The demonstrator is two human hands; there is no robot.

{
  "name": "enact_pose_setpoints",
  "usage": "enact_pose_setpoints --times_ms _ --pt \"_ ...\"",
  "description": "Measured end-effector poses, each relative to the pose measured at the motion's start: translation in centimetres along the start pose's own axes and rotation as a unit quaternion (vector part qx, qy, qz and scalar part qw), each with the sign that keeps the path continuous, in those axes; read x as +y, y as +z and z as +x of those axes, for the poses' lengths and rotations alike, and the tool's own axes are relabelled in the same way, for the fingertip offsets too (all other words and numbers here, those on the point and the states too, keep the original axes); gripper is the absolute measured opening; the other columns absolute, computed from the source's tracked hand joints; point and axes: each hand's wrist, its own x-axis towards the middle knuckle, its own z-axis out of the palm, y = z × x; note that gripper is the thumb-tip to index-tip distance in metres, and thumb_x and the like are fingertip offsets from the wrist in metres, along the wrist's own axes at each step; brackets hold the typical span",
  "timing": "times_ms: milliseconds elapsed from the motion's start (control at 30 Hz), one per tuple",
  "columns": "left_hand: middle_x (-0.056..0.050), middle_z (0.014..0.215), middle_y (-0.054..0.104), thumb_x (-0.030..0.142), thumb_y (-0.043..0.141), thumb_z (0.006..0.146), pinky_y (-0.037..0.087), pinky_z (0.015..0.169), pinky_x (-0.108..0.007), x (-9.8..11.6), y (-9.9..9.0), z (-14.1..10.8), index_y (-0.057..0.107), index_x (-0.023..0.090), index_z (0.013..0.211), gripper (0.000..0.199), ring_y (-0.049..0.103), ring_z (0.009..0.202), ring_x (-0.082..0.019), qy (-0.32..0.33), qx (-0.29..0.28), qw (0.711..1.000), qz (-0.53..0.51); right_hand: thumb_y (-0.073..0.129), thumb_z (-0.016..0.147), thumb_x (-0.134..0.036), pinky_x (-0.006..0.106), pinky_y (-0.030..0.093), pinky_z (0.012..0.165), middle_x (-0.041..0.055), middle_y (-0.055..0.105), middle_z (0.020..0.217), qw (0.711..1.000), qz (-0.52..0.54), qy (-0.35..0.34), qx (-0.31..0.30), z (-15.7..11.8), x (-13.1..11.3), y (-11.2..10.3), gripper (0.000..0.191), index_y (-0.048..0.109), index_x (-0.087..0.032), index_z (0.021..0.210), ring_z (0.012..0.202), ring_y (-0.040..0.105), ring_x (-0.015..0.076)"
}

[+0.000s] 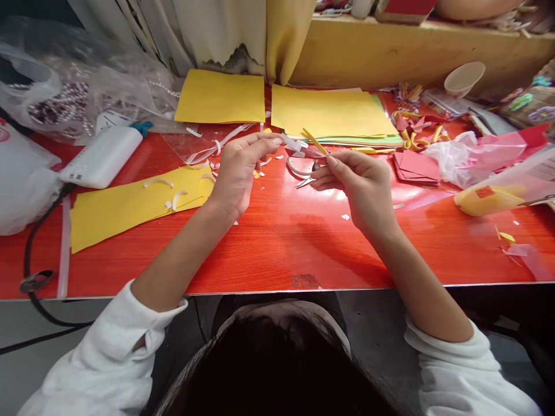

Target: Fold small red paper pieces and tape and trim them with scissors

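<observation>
Over the red table the right hand pinches a yellow strip, the left hand unclear in its hold beside a white strip; scraps lie cut, yellow sheets seemingly unused

A glossy red worktop stretches left to right before me, white glare pooling right of centre. Along its far side hangs a cream curtain with a dark mountain motif low down, a yellow panel joining it on the right. Farther right runs a yellowish ledge. Below the near edge, grey floor lies in shadow.
</observation>
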Motion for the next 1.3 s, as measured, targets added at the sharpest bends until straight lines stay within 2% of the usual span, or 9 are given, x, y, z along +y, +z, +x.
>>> enact_pose_setpoints --times_ms 200,400,500,600,833,933,1067,1167,1300 --pt "0.000 0.085 0.061 0.025 0.053 0.081 0.040 0.067 -0.030 0.6 -0.3 0.3 0.060 0.022 0.082 0.008 0.048 0.077 -0.012 -0.064 0.039 0.990 -0.117 0.045 0.091 -0.041 0.028 0.059 0.064 0.0042 0.069 0.080 1.000 -0.008 0.006 0.005 0.1 0.1 -0.1 0.024 0.058 -0.021 0.090 0.068 0.068 0.0140" --pt "0.001 0.073 0.054 0.021 0.052 0.081 0.034 0.062 -0.030 0.9 -1.1 0.8 0.056 0.019 0.073 0.009 0.039 0.068 -0.008 -0.109 0.138 0.970 -0.171 0.047 0.091 -0.036 0.028 0.060 0.064 0.0039 0.069 0.079 1.000 0.012 0.018 0.020 0.2 0.1 -0.2 0.020 0.058 -0.021 0.088 0.066 0.068 0.0137" --pt "0.000 0.069 0.051 0.027 0.049 0.083 0.032 0.060 -0.031 0.8 -1.4 0.7 0.051 0.018 0.063 0.022 0.039 0.063 -0.007 -0.059 0.159 0.977 -0.133 0.047 0.091 -0.036 0.028 0.060 0.065 0.0040 0.069 0.079 0.999 0.014 0.023 0.024 0.2 0.2 -0.3 0.020 0.059 -0.021 0.088 0.067 0.068 0.0138" --pt "0.001 0.060 0.041 0.031 0.053 0.084 0.035 0.063 -0.031 0.3 -1.3 0.7 0.043 0.019 0.058 0.031 0.038 0.060 -0.008 0.014 0.122 0.992 -0.017 0.046 0.091 -0.036 0.028 0.060 0.064 0.0040 0.069 0.079 1.000 0.007 0.020 0.024 0.2 0.1 -0.3 0.020 0.058 -0.021 0.088 0.066 0.068 0.0136" --pt "-0.001 0.067 0.057 0.025 0.062 0.074 0.040 0.071 -0.034 -1.2 -0.6 0.6 0.054 0.020 0.064 0.014 0.052 0.075 -0.017 0.002 -0.012 0.972 0.235 0.046 0.091 -0.036 0.029 0.059 0.064 0.0041 0.069 0.080 1.000 0.016 0.018 0.020 0.2 0.1 -0.3 0.019 0.058 -0.020 0.088 0.066 0.068 0.0139" --pt "-0.002 0.066 0.060 0.024 0.060 0.076 0.041 0.070 -0.034 -1.4 -0.5 0.5 0.057 0.020 0.061 0.016 0.055 0.072 -0.017 0.015 -0.029 0.971 0.239 0.044 0.092 -0.038 0.028 0.059 0.064 0.0040 0.069 0.080 1.000 -0.002 0.009 0.011 0.2 0.1 -0.2 0.023 0.058 -0.021 0.090 0.066 0.068 0.0137" --pt "-0.001 0.080 0.065 0.028 0.051 0.085 0.044 0.077 -0.030 -0.7 -0.3 0.4 0.061 0.021 0.079 0.013 0.058 0.081 -0.015 0.036 -0.006 0.985 0.172 0.042 0.092 -0.040 0.028 0.059 0.063 0.0039 0.069 0.080 1.000 -0.019 -0.003 0.003 0.2 0.1 -0.2 0.025 0.058 -0.021 0.090 0.067 0.068 0.0136" --pt "-0.001 0.080 0.064 0.037 0.045 0.089 0.046 0.078 -0.027 0.3 -0.1 0.2 0.061 0.020 0.080 0.025 0.059 0.082 -0.013 0.042 -0.038 0.993 0.102 0.045 0.091 -0.041 0.028 0.059 0.064 0.0036 0.069 0.078 1.000 -0.015 -0.002 -0.007 0.2 0.1 -0.2 0.025 0.059 -0.021 0.089 0.067 0.068 0.0138" --pt "-0.001 0.076 0.065 0.030 0.055 0.084 0.048 0.076 -0.028 1.2 0.1 -0.3 0.062 0.018 0.074 0.018 0.060 0.078 -0.013 0.038 -0.086 0.994 0.060 0.048 0.090 -0.042 0.029 0.059 0.064 0.0033 0.068 0.076 1.000 -0.001 -0.001 -0.017 0.1 -0.1 -0.1 0.025 0.061 -0.020 0.090 0.066 0.067 0.0139"
